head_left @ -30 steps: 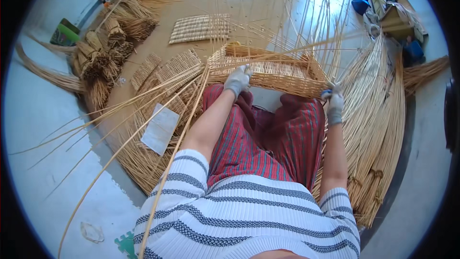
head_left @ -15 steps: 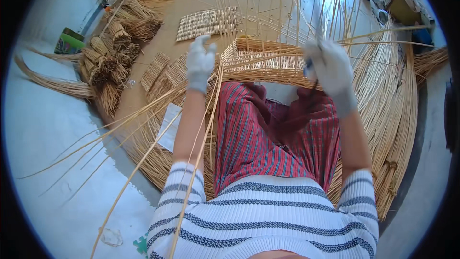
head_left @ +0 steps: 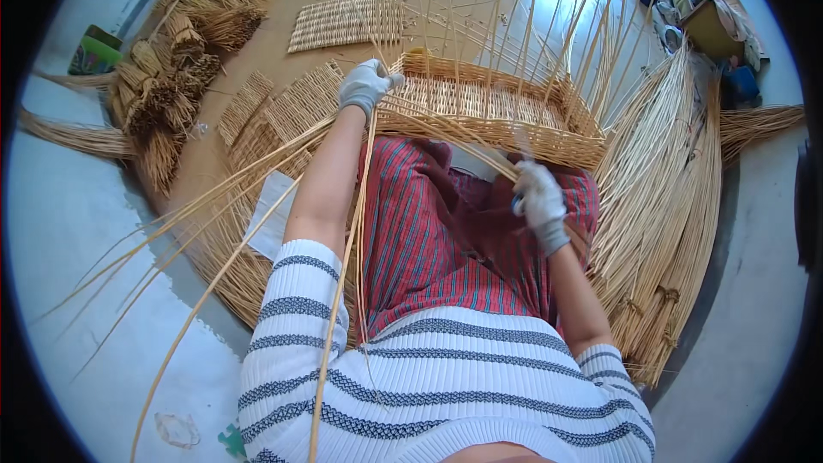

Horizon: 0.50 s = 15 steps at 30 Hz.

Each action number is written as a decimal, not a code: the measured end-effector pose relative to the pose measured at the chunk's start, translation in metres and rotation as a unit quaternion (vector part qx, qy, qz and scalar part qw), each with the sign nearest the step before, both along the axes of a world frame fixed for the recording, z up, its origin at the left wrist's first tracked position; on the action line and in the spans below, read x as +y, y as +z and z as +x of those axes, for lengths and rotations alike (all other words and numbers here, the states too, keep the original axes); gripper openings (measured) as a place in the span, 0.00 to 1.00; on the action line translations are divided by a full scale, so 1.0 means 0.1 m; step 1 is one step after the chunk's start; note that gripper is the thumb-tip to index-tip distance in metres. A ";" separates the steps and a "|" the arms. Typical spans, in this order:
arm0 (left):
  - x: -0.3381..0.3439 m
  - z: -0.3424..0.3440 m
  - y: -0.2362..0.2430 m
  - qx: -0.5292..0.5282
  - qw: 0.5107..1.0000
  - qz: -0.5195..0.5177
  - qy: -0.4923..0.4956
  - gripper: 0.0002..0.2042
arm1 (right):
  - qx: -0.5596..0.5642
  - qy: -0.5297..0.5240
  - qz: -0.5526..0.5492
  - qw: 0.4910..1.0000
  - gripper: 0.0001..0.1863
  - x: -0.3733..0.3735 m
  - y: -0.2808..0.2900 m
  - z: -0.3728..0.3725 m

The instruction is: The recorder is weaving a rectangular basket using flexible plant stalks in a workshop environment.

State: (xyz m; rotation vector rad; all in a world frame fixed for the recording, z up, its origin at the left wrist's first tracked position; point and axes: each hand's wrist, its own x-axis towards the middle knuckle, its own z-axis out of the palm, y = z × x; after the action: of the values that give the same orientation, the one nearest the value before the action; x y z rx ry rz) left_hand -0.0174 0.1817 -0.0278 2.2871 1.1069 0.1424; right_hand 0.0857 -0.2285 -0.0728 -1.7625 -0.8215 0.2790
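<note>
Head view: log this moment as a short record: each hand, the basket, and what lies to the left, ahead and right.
Left hand: gloved, at the basket's left end; grip unclear
Right hand: gloved, curled around a blurred tool with a blue part; long strands reach its fingers
Basket: rectangular, woven, open-topped, by the knees
Left: tied straw bundles, white sheet
Ahead: flat woven panel on the floor
Right: long pale straw

One left hand (head_left: pixel 365 86), one right hand (head_left: pixel 541 195) and one basket (head_left: pixel 510 105) show. One woven mat (head_left: pixel 347 22) lies far, one white sheet (head_left: pixel 267 221) left.
</note>
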 end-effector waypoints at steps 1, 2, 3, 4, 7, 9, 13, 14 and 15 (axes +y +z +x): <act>0.08 -0.10 -0.09 -0.014 0.999 -0.036 -0.011 0.27 | 0.124 -0.021 0.007 0.992 0.10 0.10 0.32 0.09; 0.04 -0.04 -0.05 0.000 1.000 -0.016 -0.009 0.29 | 0.024 -0.035 0.071 0.997 0.11 0.06 0.08 0.52; 0.02 -0.07 -0.05 0.019 1.000 0.004 0.006 0.31 | 0.225 -0.074 0.128 0.963 0.15 0.09 0.21 0.76; -0.01 -0.08 0.00 0.013 0.999 -0.031 0.000 0.38 | 0.199 -0.090 0.155 0.963 0.18 0.06 0.44 0.99; -0.17 0.01 0.07 0.059 0.998 0.003 0.001 0.43 | 0.151 -0.205 0.218 0.942 0.22 -0.30 0.37 1.93; -0.10 0.00 0.05 0.082 0.996 0.010 -0.020 0.44 | 0.194 -0.252 0.155 0.935 0.25 -0.28 0.35 2.09; 0.27 -0.13 -0.04 0.103 0.990 -0.047 -0.088 0.38 | -0.003 -0.281 -0.071 0.957 0.30 -0.09 0.21 1.98; 0.21 -0.10 -0.01 0.091 0.987 -0.071 -0.114 0.35 | 0.050 -0.282 -0.033 0.957 0.30 -0.16 0.13 1.97; 0.16 -0.04 0.03 0.124 0.981 -0.067 -0.134 0.35 | 0.081 -0.290 0.012 0.954 0.31 -0.21 0.07 2.03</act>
State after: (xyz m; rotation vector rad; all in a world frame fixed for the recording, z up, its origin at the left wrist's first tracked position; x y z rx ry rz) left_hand -0.0213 0.1981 -0.0247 2.3474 0.8834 -0.3215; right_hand 0.2884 -0.2495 -0.0654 -1.8451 -0.1677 0.0180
